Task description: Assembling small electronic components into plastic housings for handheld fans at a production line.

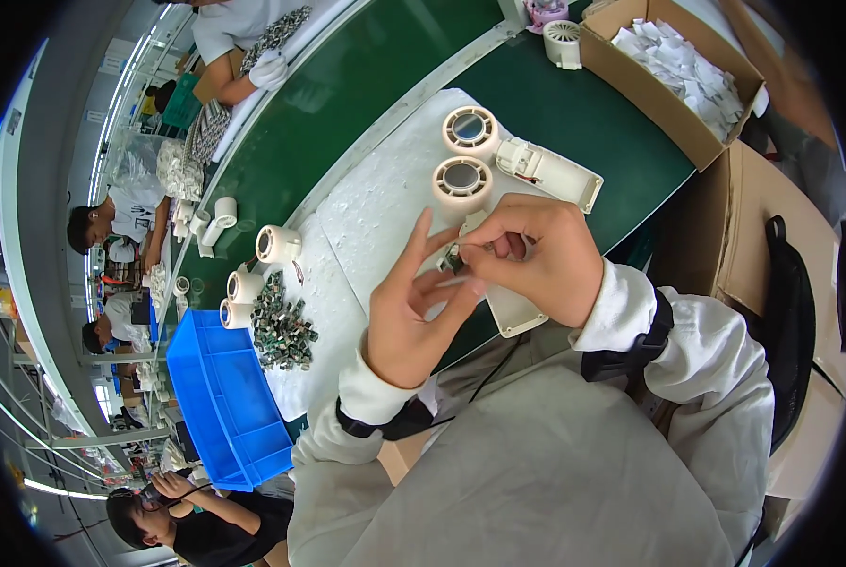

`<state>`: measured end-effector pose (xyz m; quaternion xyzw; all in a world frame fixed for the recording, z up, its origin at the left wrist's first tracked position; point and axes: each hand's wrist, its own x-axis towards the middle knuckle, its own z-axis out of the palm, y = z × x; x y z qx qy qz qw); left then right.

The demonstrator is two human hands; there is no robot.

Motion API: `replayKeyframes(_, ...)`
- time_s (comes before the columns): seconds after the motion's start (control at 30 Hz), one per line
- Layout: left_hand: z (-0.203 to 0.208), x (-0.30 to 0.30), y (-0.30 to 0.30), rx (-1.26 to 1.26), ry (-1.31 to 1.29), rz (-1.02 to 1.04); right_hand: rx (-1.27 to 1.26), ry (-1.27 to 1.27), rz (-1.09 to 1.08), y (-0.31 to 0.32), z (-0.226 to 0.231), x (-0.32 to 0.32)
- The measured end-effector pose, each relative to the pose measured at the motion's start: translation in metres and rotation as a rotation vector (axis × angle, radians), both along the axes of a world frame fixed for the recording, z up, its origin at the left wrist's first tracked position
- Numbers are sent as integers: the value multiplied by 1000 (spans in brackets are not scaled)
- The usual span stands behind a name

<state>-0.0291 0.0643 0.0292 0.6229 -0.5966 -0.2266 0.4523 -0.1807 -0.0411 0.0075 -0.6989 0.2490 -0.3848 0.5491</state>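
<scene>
My right hand (547, 253) is closed in a pinch, with a small green circuit board (453, 258) at its fingertips. Beside it, my left hand (413, 317) has its fingers spread and partly curled around the board; whether they touch it is hard to tell. Under both hands lies a cream handheld fan with an open handle shell (515, 317), mostly hidden by my fingers. Just beyond are two round fan heads (461, 181), one above the other. The farther one joins another open handle shell (564, 178) holding small wired parts.
A heap of small circuit boards (284, 326) lies on the white sheet (347, 222) at left, beside several fan heads (273, 245). A blue divided bin (224, 397) stands at the left edge. At far right is a carton (631, 90) of white slips. Other people work across the green conveyor (376, 85).
</scene>
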Motion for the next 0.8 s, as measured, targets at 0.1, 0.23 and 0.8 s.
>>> replayKeyframes(0.1, 1, -2, 4, 198, 678, -36, 14, 1, 59, -1, 2, -3)
replayKeyframes(0.23, 16, 28, -5, 386, 826, -25, -304, -47, -103, -9, 0, -4)
replayKeyframes(0.8, -4, 88, -102, 419, 252, -98, -406, 255, -140, -30, -19, -7)
